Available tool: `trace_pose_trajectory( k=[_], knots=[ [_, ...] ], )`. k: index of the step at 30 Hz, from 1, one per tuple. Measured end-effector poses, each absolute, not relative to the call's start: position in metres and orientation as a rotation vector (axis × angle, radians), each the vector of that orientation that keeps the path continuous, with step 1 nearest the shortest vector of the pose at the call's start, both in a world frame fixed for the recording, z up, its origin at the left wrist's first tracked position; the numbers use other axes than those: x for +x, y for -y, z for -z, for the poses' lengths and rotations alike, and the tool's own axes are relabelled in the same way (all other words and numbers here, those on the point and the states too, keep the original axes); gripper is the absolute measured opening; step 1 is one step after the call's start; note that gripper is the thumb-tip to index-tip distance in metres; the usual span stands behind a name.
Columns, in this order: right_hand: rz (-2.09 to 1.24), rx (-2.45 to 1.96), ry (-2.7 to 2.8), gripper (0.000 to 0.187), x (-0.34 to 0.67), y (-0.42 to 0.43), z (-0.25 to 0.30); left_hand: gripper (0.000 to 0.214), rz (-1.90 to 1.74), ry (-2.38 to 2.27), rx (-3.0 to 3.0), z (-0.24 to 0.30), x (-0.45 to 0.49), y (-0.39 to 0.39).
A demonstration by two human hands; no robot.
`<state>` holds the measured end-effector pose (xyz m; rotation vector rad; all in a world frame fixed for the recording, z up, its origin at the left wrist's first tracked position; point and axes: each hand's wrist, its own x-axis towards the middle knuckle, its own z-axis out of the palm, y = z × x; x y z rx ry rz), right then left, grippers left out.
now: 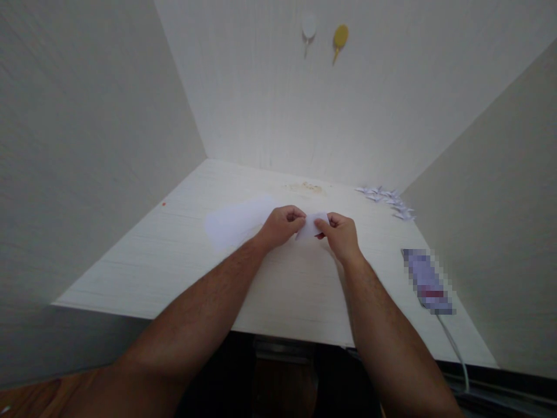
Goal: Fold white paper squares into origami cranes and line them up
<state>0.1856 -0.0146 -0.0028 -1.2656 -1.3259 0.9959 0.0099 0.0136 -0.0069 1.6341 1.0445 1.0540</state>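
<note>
We have table surface between our hands and its near edge, white paper to the left, folded papers far right. Our left hand and right hand pinch a small sheet mid-table, thumbs uppermost.

Fingers partly cover the white paper; the phone-like device is pixelated.

Free tabletop between right hand and corded device.

1 sm. ppr, 2 hooks, 1 pixelated device, 1 cable; sev. ppr cranes, no. unclear.
</note>
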Motion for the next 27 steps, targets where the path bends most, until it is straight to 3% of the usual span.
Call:
trace_pose_trajectory(
  k=[18, 27],
  knots=[
    [-0.81, -1.355, 1.578, 0.019, 0.1849, 0.021, -0.0014, 0.012, -0.851, -1.053, 1.613, 0.0006, 0.0038, -0.0094],
    [-0.957, -1.213, 1.556, 0.02, 0.1853, 0.0213, 0.0018, 0.012, -0.858, -1.078, 1.52, 0.0034, 0.0047, -0.0127]
  ],
)
